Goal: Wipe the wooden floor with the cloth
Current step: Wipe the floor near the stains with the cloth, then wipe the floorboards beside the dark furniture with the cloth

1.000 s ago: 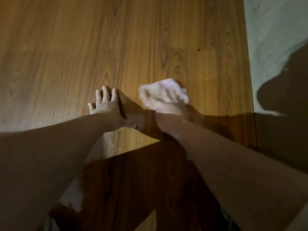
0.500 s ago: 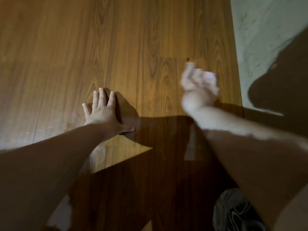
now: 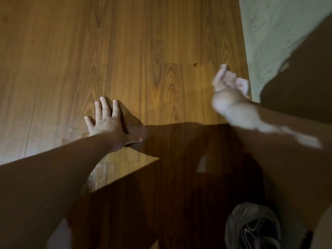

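Note:
The wooden floor fills most of the head view, brightly lit at the top and in deep shadow below. My left hand lies flat on the boards with fingers spread and straight. My right hand, blurred by motion, grips a crumpled pale cloth on the floor at the right edge of the wood. A small dark spot sits on a board just left of the cloth.
A pale stone-like floor strip borders the wood on the right. A grey patterned shoe shows at the bottom right. Dark shadows of my body cover the lower half.
My right hand has swept the cloth from beside my left hand rightwards to the edge of the wood. My left hand has stayed planted.

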Tool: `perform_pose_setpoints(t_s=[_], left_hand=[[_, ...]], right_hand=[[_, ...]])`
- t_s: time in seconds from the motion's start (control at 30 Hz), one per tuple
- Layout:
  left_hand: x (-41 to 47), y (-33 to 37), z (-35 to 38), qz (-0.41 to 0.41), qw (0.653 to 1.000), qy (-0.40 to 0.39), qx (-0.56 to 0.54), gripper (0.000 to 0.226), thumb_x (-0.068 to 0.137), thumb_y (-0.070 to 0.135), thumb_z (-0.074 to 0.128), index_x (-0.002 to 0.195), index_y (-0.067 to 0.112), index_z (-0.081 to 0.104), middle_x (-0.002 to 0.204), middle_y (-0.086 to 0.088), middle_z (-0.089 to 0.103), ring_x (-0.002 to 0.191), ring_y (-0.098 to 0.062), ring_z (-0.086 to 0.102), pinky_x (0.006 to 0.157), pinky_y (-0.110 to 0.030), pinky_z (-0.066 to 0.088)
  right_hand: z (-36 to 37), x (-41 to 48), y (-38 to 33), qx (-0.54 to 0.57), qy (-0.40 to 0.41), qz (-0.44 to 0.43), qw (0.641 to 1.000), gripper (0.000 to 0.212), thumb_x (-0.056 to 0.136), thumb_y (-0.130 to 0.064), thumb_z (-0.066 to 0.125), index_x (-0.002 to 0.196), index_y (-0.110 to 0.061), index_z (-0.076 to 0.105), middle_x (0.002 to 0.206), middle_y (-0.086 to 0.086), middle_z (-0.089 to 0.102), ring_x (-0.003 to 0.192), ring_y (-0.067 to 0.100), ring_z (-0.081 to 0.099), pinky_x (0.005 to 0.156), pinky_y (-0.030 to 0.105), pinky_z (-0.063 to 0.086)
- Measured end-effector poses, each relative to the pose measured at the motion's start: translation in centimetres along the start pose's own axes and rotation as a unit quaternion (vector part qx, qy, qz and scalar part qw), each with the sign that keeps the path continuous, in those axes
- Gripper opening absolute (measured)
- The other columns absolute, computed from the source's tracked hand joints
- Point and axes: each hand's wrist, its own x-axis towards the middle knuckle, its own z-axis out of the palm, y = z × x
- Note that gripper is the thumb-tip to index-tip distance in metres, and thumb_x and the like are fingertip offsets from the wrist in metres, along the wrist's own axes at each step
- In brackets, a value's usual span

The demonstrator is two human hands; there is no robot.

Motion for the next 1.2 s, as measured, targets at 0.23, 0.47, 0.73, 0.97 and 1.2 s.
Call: perform_pose_setpoints(t_s=[0.23, 0.47, 0.73, 0.97, 1.2], left_hand=[[0.0, -0.5, 0.6, 0.021, 0.999, 0.040, -0.023, 0.140, 0.050, 0.084, 0.064, 0.151, 0.025, -0.014, 0.156, -0.004, -0.029, 0.144, -0.020, -0.024, 0.115, -0.053, -0.003], [-1.5, -3.8, 1.3, 0.087, 0.995, 0.049, -0.011, 0.126, 0.065, 0.074, 0.066, 0.153, 0.025, -0.011, 0.157, 0.005, -0.027, 0.144, -0.012, -0.022, 0.118, -0.040, -0.005], [-4.9, -7.1, 2.6, 0.051, 0.994, 0.086, -0.035, 0.121, 0.068, 0.074, 0.060, 0.153, 0.020, -0.008, 0.159, 0.002, -0.019, 0.146, -0.012, -0.015, 0.119, -0.037, -0.003], [-6.1, -8.7, 4.0, 0.123, 0.986, 0.107, -0.044, 0.123, 0.067, 0.076, 0.059, 0.145, 0.031, -0.025, 0.150, 0.017, -0.030, 0.139, 0.000, -0.023, 0.116, -0.030, -0.008], [-5.5, -7.6, 4.8, 0.110, 0.983, 0.126, -0.075, 0.098, 0.076, 0.056, 0.037, 0.149, 0.022, -0.019, 0.155, 0.009, -0.024, 0.144, -0.006, -0.016, 0.115, -0.028, -0.009]], right_hand=[[1.6, -0.9, -6.5, -0.001, -0.063, -0.201, 0.978, 0.055, 0.100, -0.022, 0.034, 0.149, -0.045, 0.024, 0.163, -0.004, -0.004, 0.150, 0.021, -0.006, 0.120, 0.044, -0.005], [-2.9, 0.7, 0.8, 0.112, 0.021, 0.141, 0.983, 0.047, 0.105, -0.020, 0.025, 0.152, -0.023, 0.027, 0.158, 0.006, 0.025, 0.145, 0.022, 0.021, 0.118, 0.036, 0.014], [4.7, -4.3, -12.2, 0.028, -0.074, -0.149, 0.986, 0.061, 0.100, -0.028, 0.034, 0.151, -0.048, 0.008, 0.162, -0.001, -0.012, 0.148, 0.026, -0.017, 0.118, 0.053, -0.005], [3.3, -4.2, -10.5, 0.027, -0.086, -0.183, 0.979, 0.046, 0.102, -0.033, 0.034, 0.147, -0.045, 0.030, 0.163, -0.003, -0.006, 0.149, 0.023, -0.008, 0.120, 0.044, -0.006], [5.7, -9.0, -17.4, 0.072, -0.128, -0.198, 0.969, 0.056, 0.094, -0.022, 0.039, 0.149, -0.026, 0.029, 0.163, -0.003, -0.006, 0.149, 0.019, -0.007, 0.119, 0.049, -0.003]])
